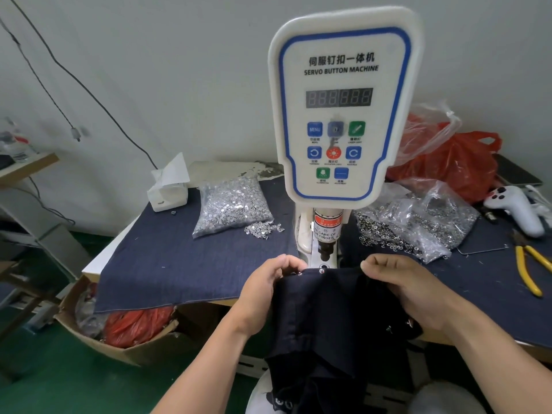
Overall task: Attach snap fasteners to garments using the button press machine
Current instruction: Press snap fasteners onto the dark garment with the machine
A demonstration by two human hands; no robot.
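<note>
A dark garment (322, 318) hangs nearest the camera, draped from the table edge down toward the person's lap; its top hem lies just under the press head of the servo button machine (343, 109), and a small silver snap fastener (321, 271) sits on that hem directly below the punch. The left hand (268, 279) pinches the hem's left corner, fingers curled closed on the cloth; the right hand (400, 282) grips the hem's right side, thumb on top and fingers folded around the fabric. The machine's white control panel stands upright behind them, its display unlit. A blue denim cloth (167, 258) covers the table; on it, left of the machine, lies a clear bag of silver fasteners (230, 207) with a few spilled beside it; to the right lie further bags of metal rings (418, 225). Yellow-handled pliers (531, 267) rest near the right edge; a red plastic bag (454, 165) sits behind.
</note>
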